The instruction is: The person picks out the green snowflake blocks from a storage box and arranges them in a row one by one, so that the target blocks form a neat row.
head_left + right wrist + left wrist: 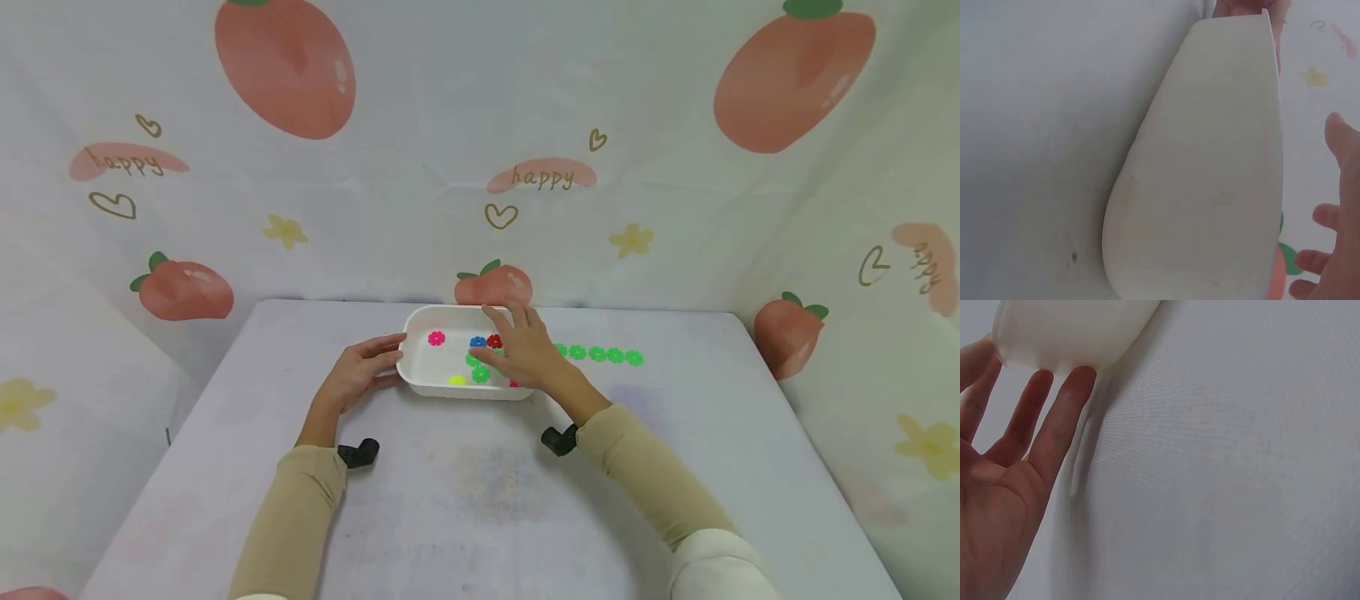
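1. Pale grey-lilac bench (pixel 480 500) filled the lower view, faint stains near its middle.
2. White tray (pixel 420 379) sat on the bench toward the far edge.
3. Row of green snowflake pieces (pixel 606 355) lay flat on the bench just right of the tray.
4. More coloured pieces lay inside the tray, off the bench surface.

head view looks down over the table; both wrist views sit close, sharing the white tray (pixel 420 379) outer wall.
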Motion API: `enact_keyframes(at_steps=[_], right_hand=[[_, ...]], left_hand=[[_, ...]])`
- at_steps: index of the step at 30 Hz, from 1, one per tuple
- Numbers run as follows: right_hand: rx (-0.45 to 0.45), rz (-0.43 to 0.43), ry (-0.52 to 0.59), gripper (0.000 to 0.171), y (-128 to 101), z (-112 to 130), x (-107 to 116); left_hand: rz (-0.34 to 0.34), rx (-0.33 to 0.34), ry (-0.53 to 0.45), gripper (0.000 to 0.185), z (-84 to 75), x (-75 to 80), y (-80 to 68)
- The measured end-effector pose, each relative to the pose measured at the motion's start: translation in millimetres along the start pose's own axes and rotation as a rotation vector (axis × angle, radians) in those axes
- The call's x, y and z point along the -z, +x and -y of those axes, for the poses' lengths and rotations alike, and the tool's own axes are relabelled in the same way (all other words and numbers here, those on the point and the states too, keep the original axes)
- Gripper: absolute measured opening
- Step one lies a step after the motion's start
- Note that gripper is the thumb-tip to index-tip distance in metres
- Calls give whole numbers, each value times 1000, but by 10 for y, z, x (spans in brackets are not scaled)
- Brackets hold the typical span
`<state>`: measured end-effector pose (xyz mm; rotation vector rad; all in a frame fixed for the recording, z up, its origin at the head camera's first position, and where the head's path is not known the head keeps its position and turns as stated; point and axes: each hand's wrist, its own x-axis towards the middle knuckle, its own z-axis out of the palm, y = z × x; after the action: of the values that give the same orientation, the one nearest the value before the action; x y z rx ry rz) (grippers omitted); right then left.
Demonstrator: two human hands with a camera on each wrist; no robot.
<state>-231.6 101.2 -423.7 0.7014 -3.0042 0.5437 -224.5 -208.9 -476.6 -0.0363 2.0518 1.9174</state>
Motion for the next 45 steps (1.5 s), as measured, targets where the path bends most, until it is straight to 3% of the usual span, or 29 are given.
enact_keyframes(at_steps=[9, 19, 39, 45], right_hand=[[-34, 47, 231, 82, 101, 60, -136], [-72, 121, 535, 75, 234, 70, -250], [-119, 204, 665, 74, 444, 243, -427], [-130, 137, 696, 65, 499, 241, -534]], left_hand=[[12, 3, -4, 55, -47, -2, -25], [8, 12, -15, 54, 20, -9, -2], [-3, 6, 19, 52, -37, 0, -8], [-12, 23, 19, 53, -24, -7, 17]])
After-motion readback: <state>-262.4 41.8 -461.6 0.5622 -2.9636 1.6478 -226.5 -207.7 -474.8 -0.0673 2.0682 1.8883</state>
